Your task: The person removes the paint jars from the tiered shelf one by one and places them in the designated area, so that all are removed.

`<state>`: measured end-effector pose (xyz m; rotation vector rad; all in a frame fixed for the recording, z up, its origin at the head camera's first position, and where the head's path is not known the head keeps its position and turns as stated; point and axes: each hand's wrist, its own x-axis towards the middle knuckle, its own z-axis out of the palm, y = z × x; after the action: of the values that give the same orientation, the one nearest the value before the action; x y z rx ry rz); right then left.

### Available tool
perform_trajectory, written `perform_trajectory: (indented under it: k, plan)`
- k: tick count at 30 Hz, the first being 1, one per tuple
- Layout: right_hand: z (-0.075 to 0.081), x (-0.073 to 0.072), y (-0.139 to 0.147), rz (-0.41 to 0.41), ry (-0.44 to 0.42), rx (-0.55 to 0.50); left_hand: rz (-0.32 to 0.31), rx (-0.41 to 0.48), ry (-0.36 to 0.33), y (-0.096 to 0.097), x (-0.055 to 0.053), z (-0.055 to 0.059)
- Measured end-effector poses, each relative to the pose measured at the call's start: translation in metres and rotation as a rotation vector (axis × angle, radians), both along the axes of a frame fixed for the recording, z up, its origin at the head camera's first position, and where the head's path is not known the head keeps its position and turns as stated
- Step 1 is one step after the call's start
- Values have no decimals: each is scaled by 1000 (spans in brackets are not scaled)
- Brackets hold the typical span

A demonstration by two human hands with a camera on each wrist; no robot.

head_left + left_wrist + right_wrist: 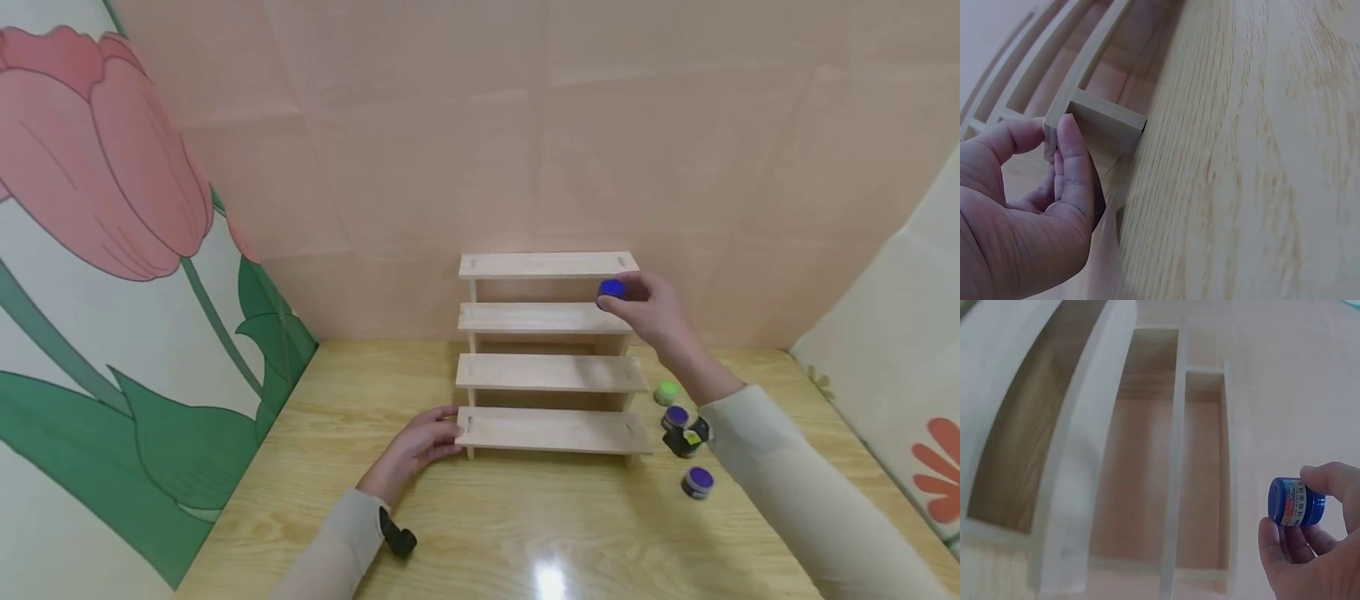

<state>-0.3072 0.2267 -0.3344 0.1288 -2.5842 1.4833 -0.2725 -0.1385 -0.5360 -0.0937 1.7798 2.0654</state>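
A stepped wooden shelf [555,372] with several pale boards stands against the back wall. My left hand [422,442] grips the left end of its lowest board; in the left wrist view, the thumb and fingers pinch the board's edge [1054,128]. My right hand [655,314] holds a small blue paint jar [1296,501] between thumb and fingers, in front of the right end of the upper boards. The jar's printed label shows in the right wrist view. No jar stands on any of the boards.
To the right of the shelf, on the wood-grain table [480,517], stand a green-lidded jar [666,392], a purple-lidded jar [676,417] and another purple-lidded jar [698,482]. The right wrist camera [684,439] partly covers this group. A beige cloth [525,150] hangs behind.
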Motion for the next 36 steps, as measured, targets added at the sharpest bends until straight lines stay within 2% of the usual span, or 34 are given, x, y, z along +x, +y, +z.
perform_trajectory:
  k: [18,25,36]
  plan:
    - [-35,46,57,-39,-57,91,22,-2,-17,1,2,0]
    - [-54,64,79,-84,-62,181,20,2,-13,2,2,0]
    - [-91,81,114,-129,-78,166,27,-11,-17,2,1,1]
